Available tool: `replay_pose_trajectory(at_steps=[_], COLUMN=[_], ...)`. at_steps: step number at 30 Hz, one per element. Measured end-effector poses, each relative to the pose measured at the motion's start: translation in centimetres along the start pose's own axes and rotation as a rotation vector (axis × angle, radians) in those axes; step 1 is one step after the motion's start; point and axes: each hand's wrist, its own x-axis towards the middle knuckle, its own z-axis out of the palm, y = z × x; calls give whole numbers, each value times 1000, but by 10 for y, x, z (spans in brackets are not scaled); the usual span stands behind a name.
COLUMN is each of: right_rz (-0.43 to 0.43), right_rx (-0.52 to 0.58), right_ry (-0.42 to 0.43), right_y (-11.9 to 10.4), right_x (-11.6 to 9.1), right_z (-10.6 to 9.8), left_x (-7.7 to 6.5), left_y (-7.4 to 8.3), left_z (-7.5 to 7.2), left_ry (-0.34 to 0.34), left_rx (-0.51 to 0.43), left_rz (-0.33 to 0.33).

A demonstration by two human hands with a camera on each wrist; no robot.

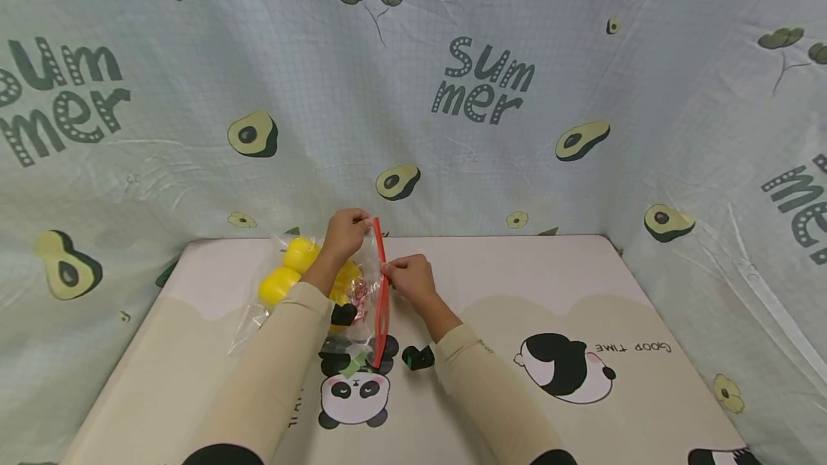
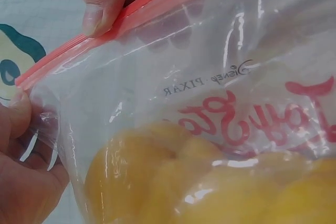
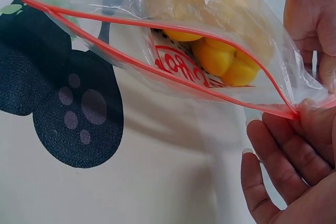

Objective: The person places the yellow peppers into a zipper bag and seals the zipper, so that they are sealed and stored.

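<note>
A clear zip bag (image 1: 365, 257) with a red zip strip (image 1: 382, 321) and red Toy Story lettering holds several rounded yellow things (image 1: 279, 284). At the far end of the strip, my left hand (image 1: 345, 234) pinches the bag's corner between thumb and fingers. Nearer along the strip, my right hand (image 1: 413, 278) pinches the zip, thumb on one face and fingers behind. From that pinch to the near corner, the two red edges stand apart, and yellow lobes show through the gap in the right wrist view. Beyond the pinch the edges lie together.
Under the bag is a pale table mat (image 1: 491, 393) printed with a panda (image 1: 354, 397) and a dog (image 1: 567, 368). A curtain (image 1: 310, 77) with avocado prints hangs behind the table and along both sides.
</note>
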Motion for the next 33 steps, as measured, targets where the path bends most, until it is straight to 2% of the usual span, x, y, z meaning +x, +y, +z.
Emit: replay_pose_trajectory(at_steps=[20, 33], right_rz=[24, -3], right_rx=[17, 32], right_ry=[-30, -48], right_y=[5, 3], right_x=[-4, -9], right_z=[-1, -5], left_x=[-1, 0], left_y=[0, 2], left_z=[1, -3], left_ry=[-1, -8], left_rx=[-12, -13], left_rz=[-38, -30])
